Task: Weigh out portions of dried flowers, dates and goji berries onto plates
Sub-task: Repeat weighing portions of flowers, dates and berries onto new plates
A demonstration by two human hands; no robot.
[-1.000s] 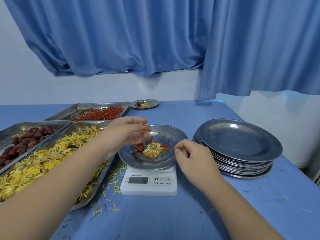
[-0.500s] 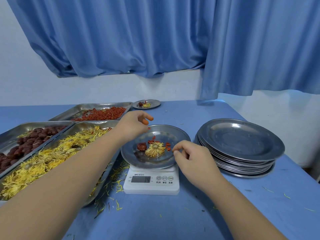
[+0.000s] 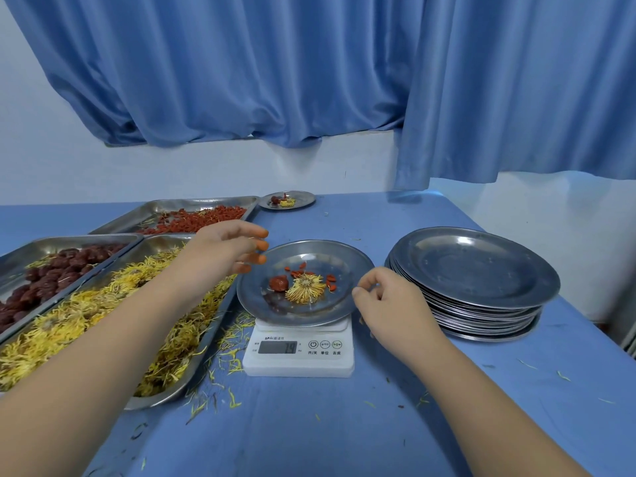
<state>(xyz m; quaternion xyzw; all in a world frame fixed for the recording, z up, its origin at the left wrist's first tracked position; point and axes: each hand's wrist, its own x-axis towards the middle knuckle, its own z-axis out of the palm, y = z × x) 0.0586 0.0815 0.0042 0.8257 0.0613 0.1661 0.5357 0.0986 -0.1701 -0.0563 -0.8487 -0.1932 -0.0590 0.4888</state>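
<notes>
A steel plate [image 3: 347,266] sits on a white digital scale [image 3: 298,354]. On it lie a dried yellow flower [image 3: 306,291], a red date [image 3: 278,283] and a few goji berries [image 3: 330,279]. My left hand [image 3: 230,251] hovers at the plate's left rim, its fingers relaxed and spread, holding nothing. Beside the plate's right rim my right hand [image 3: 389,304] has loosely curled fingers and holds nothing that I can see. Left of the scale stand trays of yellow flowers [image 3: 86,325], dates [image 3: 51,270] and goji berries [image 3: 196,218].
A stack of several bare steel plates [image 3: 475,280] stands to the right of the scale. One filled small plate [image 3: 287,200] sits at the back of the blue table [image 3: 344,425]. Loose petals litter the table around the scale. Blue curtains hang behind.
My left hand has drawn back from over the plate to its left rim. The right hand stayed beside the right rim. The camera view shifted slightly.
</notes>
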